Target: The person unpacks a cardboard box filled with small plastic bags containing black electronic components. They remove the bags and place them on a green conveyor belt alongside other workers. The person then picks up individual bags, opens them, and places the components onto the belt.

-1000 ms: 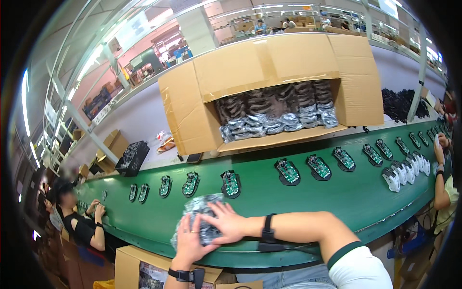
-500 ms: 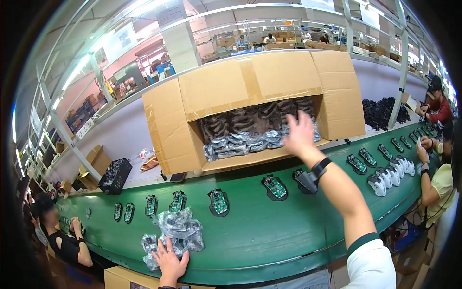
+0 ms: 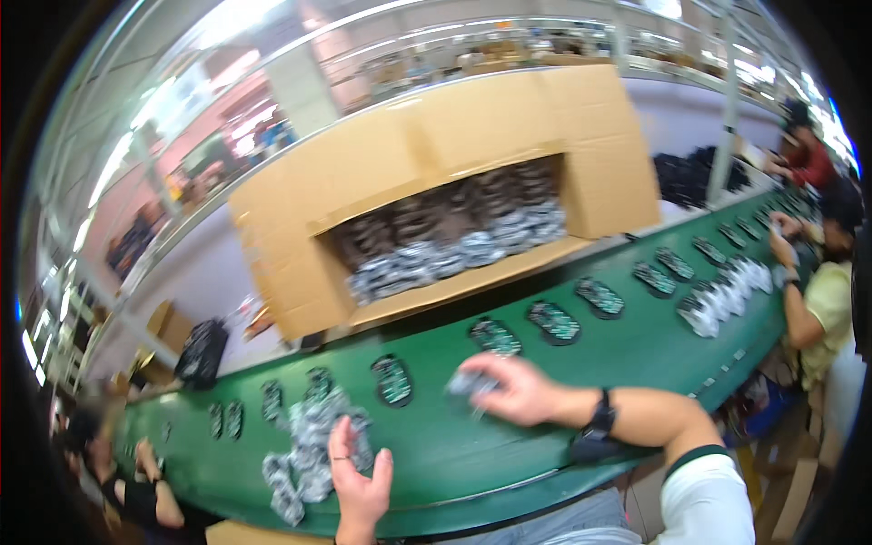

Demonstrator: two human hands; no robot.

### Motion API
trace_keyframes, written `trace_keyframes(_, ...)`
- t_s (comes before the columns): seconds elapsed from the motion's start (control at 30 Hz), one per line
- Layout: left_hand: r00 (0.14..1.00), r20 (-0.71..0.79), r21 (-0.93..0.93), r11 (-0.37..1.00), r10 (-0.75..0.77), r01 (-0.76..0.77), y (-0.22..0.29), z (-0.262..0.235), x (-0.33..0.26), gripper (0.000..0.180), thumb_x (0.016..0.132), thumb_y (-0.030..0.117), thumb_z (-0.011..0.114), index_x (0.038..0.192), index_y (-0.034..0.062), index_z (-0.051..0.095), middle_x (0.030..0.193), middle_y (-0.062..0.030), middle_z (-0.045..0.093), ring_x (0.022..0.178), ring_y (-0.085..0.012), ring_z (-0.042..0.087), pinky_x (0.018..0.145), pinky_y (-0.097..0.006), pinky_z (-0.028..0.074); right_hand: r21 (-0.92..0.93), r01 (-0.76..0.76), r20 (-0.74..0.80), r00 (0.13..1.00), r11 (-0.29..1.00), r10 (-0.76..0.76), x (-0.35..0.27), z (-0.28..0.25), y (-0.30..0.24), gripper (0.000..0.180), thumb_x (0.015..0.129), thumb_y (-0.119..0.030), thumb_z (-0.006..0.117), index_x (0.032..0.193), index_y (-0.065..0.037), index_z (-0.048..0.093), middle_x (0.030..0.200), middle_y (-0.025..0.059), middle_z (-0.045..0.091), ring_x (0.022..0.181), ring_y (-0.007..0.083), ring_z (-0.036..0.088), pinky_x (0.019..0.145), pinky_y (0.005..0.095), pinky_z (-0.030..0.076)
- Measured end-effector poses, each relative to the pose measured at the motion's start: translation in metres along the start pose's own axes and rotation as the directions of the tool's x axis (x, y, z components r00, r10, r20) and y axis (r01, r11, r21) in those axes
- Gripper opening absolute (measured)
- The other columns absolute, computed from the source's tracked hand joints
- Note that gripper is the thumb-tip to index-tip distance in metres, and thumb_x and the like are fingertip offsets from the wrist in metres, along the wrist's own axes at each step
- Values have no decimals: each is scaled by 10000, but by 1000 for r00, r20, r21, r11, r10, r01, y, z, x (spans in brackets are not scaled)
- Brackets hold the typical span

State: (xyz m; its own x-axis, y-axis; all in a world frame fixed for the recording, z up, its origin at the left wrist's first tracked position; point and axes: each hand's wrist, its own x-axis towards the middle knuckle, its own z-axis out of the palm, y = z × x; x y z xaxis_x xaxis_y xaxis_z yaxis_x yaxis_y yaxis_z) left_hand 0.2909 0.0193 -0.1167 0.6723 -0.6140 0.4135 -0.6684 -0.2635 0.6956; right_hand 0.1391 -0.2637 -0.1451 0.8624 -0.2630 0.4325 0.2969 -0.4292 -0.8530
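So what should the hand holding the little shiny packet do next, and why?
Probably set the small clear-wrapped packet flat on the green conveyor belt, in the bare gap just beneath the right hand. Dark packets already lie there in a spaced row, and the left hand rests on the heap of plastic-wrapped packets.

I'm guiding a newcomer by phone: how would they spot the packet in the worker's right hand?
Find the long green conveyor belt. At its near edge the right hand holds a small clear-wrapped packet, raised off the belt alone, unlike the heaped packets by the left hand.
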Motion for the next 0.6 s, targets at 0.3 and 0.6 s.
trace_keyframes(0.3,892,435,-547,751,-122,370,7,115,-13,355,963,-10,627,1305,-57,543,1239,-132,648,1057,-172,658,930,-300,535,405,-305,121,952,862,280,-43,41,29,445,945,-59,606,1376,0,511,1275,94,585,1145,163,588,1023,315,473)
trace_keyframes(0.6,995,84,-216,976,52,-33,11,106,-9,48,891,32,688,855,1,680,736,-104,630,636,-188,591,599,-295,476,314,-135,-116,977,940,179,-42,35,22,389,929,-15,662,1308,-7,580,1328,117,549,1190,190,574,990,327,503)
